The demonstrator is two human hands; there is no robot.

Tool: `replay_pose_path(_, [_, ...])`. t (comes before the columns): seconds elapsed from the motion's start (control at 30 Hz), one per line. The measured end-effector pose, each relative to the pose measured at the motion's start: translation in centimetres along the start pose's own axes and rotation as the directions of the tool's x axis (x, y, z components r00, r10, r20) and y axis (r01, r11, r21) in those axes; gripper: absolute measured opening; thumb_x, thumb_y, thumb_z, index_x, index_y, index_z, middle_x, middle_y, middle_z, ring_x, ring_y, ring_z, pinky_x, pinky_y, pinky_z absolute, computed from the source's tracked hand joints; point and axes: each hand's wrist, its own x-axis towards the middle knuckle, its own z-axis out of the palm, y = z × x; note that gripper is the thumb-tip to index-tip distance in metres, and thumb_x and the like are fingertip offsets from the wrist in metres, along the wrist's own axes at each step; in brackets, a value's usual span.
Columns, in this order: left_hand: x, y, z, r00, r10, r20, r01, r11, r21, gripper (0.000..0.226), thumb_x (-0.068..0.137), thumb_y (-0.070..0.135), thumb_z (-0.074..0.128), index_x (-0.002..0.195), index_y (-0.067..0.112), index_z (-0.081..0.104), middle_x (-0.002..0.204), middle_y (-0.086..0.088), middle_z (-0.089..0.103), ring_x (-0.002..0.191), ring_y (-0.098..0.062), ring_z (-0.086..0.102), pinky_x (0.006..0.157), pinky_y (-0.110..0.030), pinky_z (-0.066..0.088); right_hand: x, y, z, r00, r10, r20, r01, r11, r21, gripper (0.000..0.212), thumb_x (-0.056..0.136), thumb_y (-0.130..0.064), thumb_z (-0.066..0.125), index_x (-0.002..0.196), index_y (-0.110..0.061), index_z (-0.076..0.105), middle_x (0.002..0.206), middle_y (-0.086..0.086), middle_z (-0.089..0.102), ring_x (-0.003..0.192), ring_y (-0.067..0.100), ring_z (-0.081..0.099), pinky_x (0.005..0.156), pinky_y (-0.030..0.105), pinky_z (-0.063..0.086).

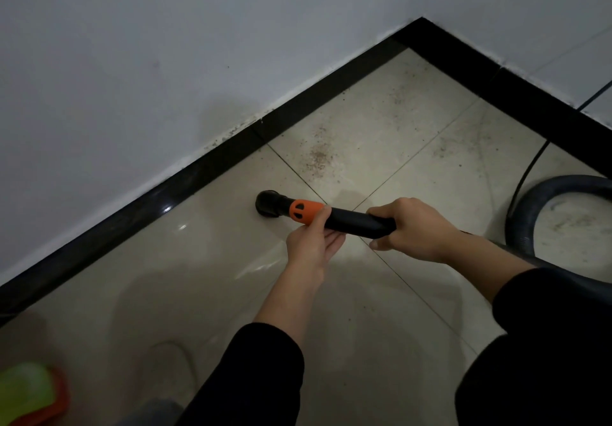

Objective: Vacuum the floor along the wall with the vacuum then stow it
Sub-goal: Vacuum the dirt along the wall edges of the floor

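A black vacuum wand with an orange collar points left, its round nozzle down on the beige tiled floor close to the black skirting of the left wall. My right hand grips the wand's rear end. My left hand holds the wand from underneath just behind the orange collar, thumb over the top. Brown dirt is scattered on the tiles beyond the nozzle, toward the corner.
The grey ribbed vacuum hose loops on the floor at the right, with a thin black cable running up to the right wall. White walls meet at a corner ahead. A green and orange object lies bottom left.
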Motion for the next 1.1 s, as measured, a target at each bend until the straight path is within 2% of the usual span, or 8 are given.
replay_pose_path(0.17, [0.5,0.9,-0.1,1.000,0.007,0.001,-0.007,1.000,-0.011,0.014,0.092,0.018,0.065,0.095,0.005,0.059,0.095,-0.017,0.069,0.086,-0.020,0.069,0.070,-0.026,0.057,0.6,-1.0,0.2,0.999,-0.008,-0.037,0.007,0.999,-0.045,0.022,0.081,-0.029,0.072,0.099,-0.020,0.065,0.070,-0.004,0.057,0.067,0.017,0.053,0.063,0.032,0.043])
replay_pose_path(0.3, [1.2,1.6,-0.4,0.999,-0.006,0.041,0.006,1.000,0.015,0.016,0.093,0.020,0.064,0.099,0.006,0.059,0.097,-0.016,0.069,0.091,-0.021,0.069,0.071,-0.026,0.057,1.0,-1.4,0.4,0.998,0.001,-0.064,-0.006,0.998,-0.069,0.020,0.081,-0.030,0.071,0.097,-0.022,0.063,0.075,-0.001,0.061,0.073,0.020,0.055,0.067,0.033,0.046])
replay_pose_path(0.53, [1.8,2.5,-1.5,1.000,-0.008,0.026,0.009,1.000,-0.018,0.018,0.094,0.020,0.063,0.103,0.005,0.058,0.097,-0.016,0.068,0.091,-0.022,0.067,0.077,-0.030,0.056,2.4,-2.7,1.0,0.996,-0.024,-0.081,0.017,0.996,-0.090,0.022,0.082,-0.032,0.071,0.100,-0.023,0.063,0.078,-0.001,0.062,0.075,0.020,0.054,0.062,0.029,0.039])
replay_pose_path(0.67, [2.0,3.7,-2.8,1.000,0.002,-0.008,-0.003,0.999,-0.052,0.026,0.093,0.019,0.063,0.111,0.002,0.055,0.105,-0.019,0.065,0.099,-0.026,0.065,0.084,-0.034,0.054,3.6,-4.2,1.4,0.994,-0.070,-0.078,0.062,0.993,-0.099,0.019,0.081,-0.031,0.071,0.097,-0.024,0.062,0.074,-0.004,0.058,0.073,0.019,0.053,0.061,0.029,0.037])
replay_pose_path(0.77, [2.2,4.4,-4.0,0.999,0.016,-0.043,-0.019,0.996,-0.084,0.031,0.093,0.019,0.063,0.116,0.000,0.054,0.111,-0.021,0.065,0.104,-0.028,0.065,0.081,-0.033,0.055,4.5,-5.5,1.9,0.991,-0.111,-0.070,0.102,0.988,-0.114,0.018,0.082,-0.032,0.070,0.096,-0.025,0.061,0.075,-0.004,0.060,0.074,0.019,0.054,0.061,0.029,0.037])
replay_pose_path(1.1, [2.6,6.4,-8.4,0.980,0.040,-0.196,-0.070,0.986,-0.148,0.020,0.092,0.021,0.065,0.101,0.004,0.059,0.100,-0.018,0.068,0.089,-0.023,0.068,0.072,-0.031,0.055,6.9,-9.6,4.4,0.965,-0.253,-0.070,0.238,0.955,-0.177,0.022,0.083,-0.033,0.068,0.100,-0.023,0.059,0.083,-0.001,0.061,0.081,0.020,0.054,0.062,0.029,0.035])
